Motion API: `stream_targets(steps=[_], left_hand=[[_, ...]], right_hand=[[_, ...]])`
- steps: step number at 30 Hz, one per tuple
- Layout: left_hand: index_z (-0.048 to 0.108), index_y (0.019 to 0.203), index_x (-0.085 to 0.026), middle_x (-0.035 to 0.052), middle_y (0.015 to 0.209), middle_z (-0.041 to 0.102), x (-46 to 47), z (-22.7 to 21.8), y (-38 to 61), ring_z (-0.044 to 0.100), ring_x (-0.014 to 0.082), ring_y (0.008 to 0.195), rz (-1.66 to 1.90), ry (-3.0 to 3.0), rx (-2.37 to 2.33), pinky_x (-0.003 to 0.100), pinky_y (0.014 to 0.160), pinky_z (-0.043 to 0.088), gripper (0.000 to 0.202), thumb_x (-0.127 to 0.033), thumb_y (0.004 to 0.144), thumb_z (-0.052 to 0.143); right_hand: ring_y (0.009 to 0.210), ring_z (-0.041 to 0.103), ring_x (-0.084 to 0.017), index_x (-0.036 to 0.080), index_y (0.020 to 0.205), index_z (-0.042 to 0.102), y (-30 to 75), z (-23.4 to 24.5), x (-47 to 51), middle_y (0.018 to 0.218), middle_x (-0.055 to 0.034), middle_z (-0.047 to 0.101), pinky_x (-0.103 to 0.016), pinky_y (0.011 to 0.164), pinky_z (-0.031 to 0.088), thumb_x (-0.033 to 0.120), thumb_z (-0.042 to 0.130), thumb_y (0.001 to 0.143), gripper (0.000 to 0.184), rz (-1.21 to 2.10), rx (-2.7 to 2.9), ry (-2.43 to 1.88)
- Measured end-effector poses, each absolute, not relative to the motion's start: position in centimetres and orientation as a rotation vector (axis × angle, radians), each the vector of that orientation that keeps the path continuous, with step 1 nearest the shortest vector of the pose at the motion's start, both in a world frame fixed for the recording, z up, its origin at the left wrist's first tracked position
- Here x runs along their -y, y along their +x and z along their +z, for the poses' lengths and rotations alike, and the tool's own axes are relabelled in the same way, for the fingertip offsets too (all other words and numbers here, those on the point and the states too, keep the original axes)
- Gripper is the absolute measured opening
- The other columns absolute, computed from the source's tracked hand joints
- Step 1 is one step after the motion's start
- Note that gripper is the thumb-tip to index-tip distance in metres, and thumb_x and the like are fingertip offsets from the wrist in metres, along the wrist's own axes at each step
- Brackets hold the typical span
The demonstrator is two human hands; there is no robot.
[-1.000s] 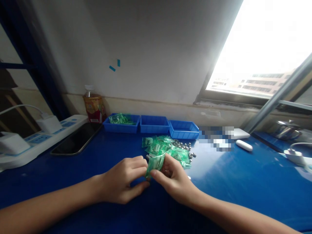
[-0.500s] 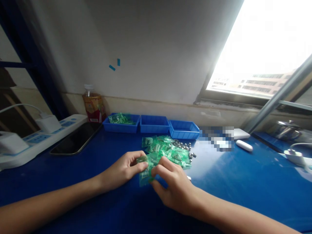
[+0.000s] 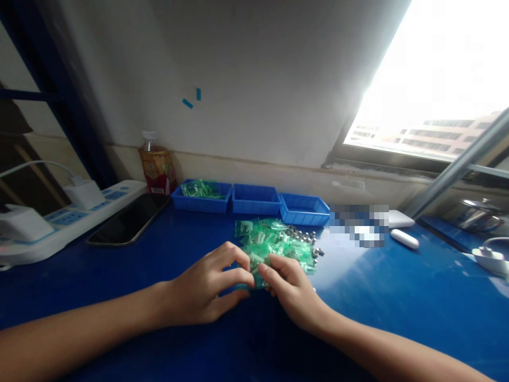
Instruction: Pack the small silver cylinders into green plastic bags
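Observation:
A small green clear plastic bag (image 3: 258, 261) is between my hands, at the near edge of a pile of similar green bags (image 3: 278, 237). My right hand (image 3: 293, 286) pinches the bag between thumb and fingers at its right side. My left hand (image 3: 217, 281) is at the bag's left, fingers curled and thumb apart, with nothing plainly gripped. The fingertips partly cover the bag, so its contents cannot be made out. Small silver metal pieces (image 3: 304, 235) lie along the pile's right side.
Behind the pile stand three blue trays: a left tray (image 3: 201, 205) with green bags inside, a middle tray (image 3: 256, 207) and a right tray (image 3: 305, 216). At left are a phone (image 3: 129, 220), a power strip (image 3: 73, 217) and a drink bottle (image 3: 157, 170). A white oblong object (image 3: 404, 239) lies right.
My left hand has let go of the bag and its fingers have spread. My right hand has turned and now pinches the bag. The view has shifted slightly.

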State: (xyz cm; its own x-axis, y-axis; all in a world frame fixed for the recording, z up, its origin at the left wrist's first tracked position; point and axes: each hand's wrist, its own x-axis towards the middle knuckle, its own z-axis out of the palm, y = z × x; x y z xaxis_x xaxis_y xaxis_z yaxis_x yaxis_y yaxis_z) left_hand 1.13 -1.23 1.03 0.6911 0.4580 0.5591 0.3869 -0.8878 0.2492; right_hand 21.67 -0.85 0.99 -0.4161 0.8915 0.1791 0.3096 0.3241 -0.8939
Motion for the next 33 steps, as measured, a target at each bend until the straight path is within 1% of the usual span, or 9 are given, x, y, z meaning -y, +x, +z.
stream_targets(steps=[3,6,9,13,17,22,27,30,33], left_hand=[[0.059,0.099,-0.018,0.0076,0.093,0.059,1.2,1.3,1.2,0.051,0.0189,0.087,0.919,2.686,-0.680,0.032,0.080,0.043,0.016,-0.029,0.090,0.051],[0.059,0.100,-0.017,0.0069,0.090,0.060,1.0,1.6,1.1,0.052,0.0186,0.084,0.895,2.443,-0.677,0.032,0.079,0.042,0.043,-0.049,0.095,0.031],[0.061,0.089,-0.015,0.0055,0.083,0.060,0.7,1.7,1.0,0.051,0.0169,0.076,0.870,2.120,-0.833,0.030,0.074,0.043,0.061,-0.057,0.095,0.016],[0.058,0.076,-0.014,0.0024,0.073,0.056,0.1,1.9,1.1,0.049,0.0151,0.071,0.720,1.799,-0.924,0.027,0.069,0.042,0.048,-0.043,0.096,0.025],[0.055,0.075,-0.014,-0.0007,0.068,0.051,-0.3,1.9,1.5,0.046,0.0125,0.066,0.770,1.727,-0.988,0.024,0.063,0.040,0.028,-0.035,0.089,0.043],[0.060,0.089,-0.015,-0.0013,0.071,0.055,-0.1,1.7,2.0,0.050,0.0114,0.066,0.931,1.824,-1.097,0.022,0.062,0.042,0.025,-0.036,0.091,0.047],[0.064,0.105,-0.019,0.0032,0.090,0.062,0.4,1.2,1.6,0.058,0.0130,0.080,1.121,2.205,-0.976,0.024,0.070,0.047,0.020,-0.022,0.092,0.049],[0.061,0.114,-0.023,0.0054,0.098,0.059,0.7,0.7,1.2,0.058,0.0129,0.086,1.127,2.466,-0.792,0.024,0.074,0.049,0.030,-0.012,0.091,0.047],[0.059,0.119,-0.023,0.0076,0.106,0.056,1.0,0.7,1.2,0.057,0.0148,0.092,0.967,2.613,-0.743,0.026,0.078,0.050,0.034,-0.011,0.089,0.049]], right_hand=[[0.055,0.038,-0.009,0.019,0.063,0.040,21.7,0.7,0.9,0.059,0.0040,0.038,-0.023,0.052,0.031,0.029,0.046,0.091,0.031,0.689,1.904,-0.936],[0.064,0.047,-0.011,0.018,0.084,0.058,21.8,0.8,1.1,0.072,-0.0003,0.050,-0.024,0.058,0.038,0.017,0.047,0.089,0.012,0.485,1.949,-0.749],[0.070,0.051,-0.012,0.021,0.107,0.062,21.8,0.6,1.0,0.082,-0.0030,0.054,-0.025,0.062,0.044,0.010,0.046,0.087,0.028,0.415,1.972,-0.652],[0.078,0.052,-0.013,0.027,0.112,0.065,22.0,0.0,0.3,0.092,-0.0052,0.050,-0.027,0.064,0.048,0.004,0.042,0.086,0.042,0.327,2.040,-0.645],[0.096,0.049,-0.020,0.026,0.117,0.063,22.2,0.4,0.2,0.105,-0.0089,0.048,-0.038,0.079,0.048,0.002,0.043,0.080,0.048,0.267,2.127,-0.711],[0.083,0.049,-0.019,0.019,0.089,0.068,22.3,2.4,0.7,0.084,-0.0052,0.051,-0.034,0.073,0.043,0.021,0.055,0.082,0.015,0.473,2.043,-0.964],[0.058,0.045,-0.012,0.016,0.065,0.061,22.9,4.2,0.3,0.060,-0.0008,0.050,-0.025,0.054,0.034,0.055,0.035,0.092,0.054,1.122,1.910,-1.182],[0.051,0.038,-0.009,0.016,0.056,0.050,23.0,4.3,0.2,0.054,0.0024,0.042,-0.023,0.048,0.030,0.053,0.038,0.091,0.052,1.256,1.849,-1.171],[0.049,0.034,-0.008,0.018,0.055,0.044,23.2,3.8,0.1,0.053,0.0038,0.038,-0.023,0.046,0.027,0.039,0.045,0.091,0.042,0.950,1.971,-1.121]])
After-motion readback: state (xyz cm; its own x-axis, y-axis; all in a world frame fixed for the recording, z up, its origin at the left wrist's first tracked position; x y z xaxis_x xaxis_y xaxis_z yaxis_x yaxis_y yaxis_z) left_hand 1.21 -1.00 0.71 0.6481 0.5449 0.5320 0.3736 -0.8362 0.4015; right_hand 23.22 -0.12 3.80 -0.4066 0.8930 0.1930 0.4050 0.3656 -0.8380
